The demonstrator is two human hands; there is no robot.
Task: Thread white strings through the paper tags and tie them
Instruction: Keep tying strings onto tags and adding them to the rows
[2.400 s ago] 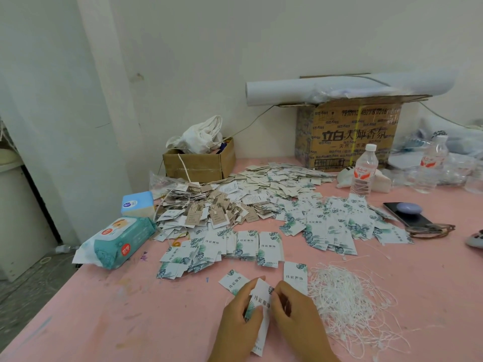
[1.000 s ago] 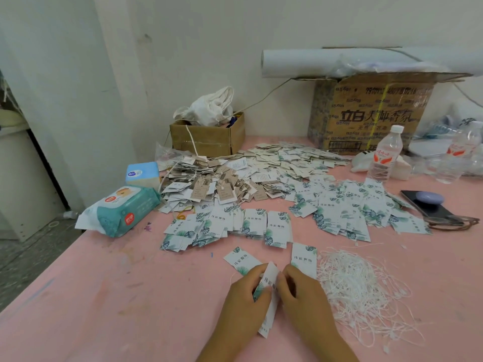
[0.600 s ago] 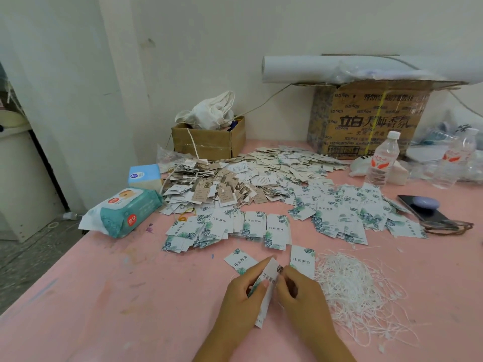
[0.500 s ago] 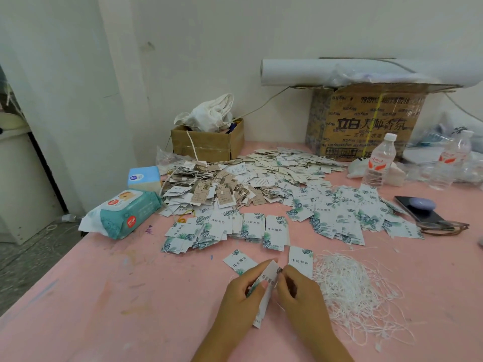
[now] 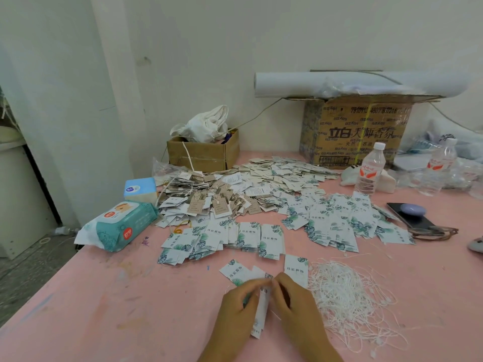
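Paper tag (image 5: 261,314) between both curled hands (image 5: 235,313) (image 5: 298,307)

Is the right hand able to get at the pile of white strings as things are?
Likely yes: the white strings lie just beside the right hand with nothing between, though it pinches a paper tag together with the left hand.

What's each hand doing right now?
Left hand: closed, pinching the paper tag.
Right hand: closed, pinching the same tag's top; any string too fine to see.
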